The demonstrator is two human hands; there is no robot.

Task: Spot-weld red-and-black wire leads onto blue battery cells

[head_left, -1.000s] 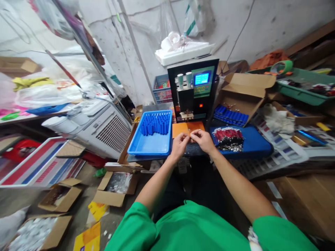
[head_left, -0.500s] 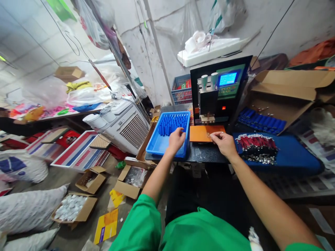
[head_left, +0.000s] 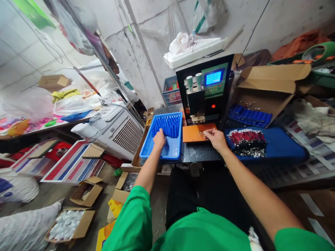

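Observation:
My left hand [head_left: 159, 140] is inside the blue plastic tray [head_left: 146, 150], at the near left edge of a pack of upright blue cylindrical battery cells [head_left: 171, 129]. Its fingers are curled together against the cells; whether one is gripped is hidden. My right hand [head_left: 216, 138] pinches a small, thin piece, too tiny to name, over the right side of the orange work plate [head_left: 192, 134]. Behind this plate stands a black machine [head_left: 195, 104] with a lit blue screen and two round knobs, its metal tips just above the plate's back edge.
On the right, a bundle of red and black wire leads [head_left: 247, 139] lies on a blue pad [head_left: 285, 148]. Behind it, more blue cells lie in an open cardboard box [head_left: 272, 82]. A white air cooler [head_left: 115, 129] stands left; boxes and sacks cover the floor.
My left hand has moved left, from the tray's right side to the cells. My right hand stays pinched at the orange plate. The whole view has shifted slightly.

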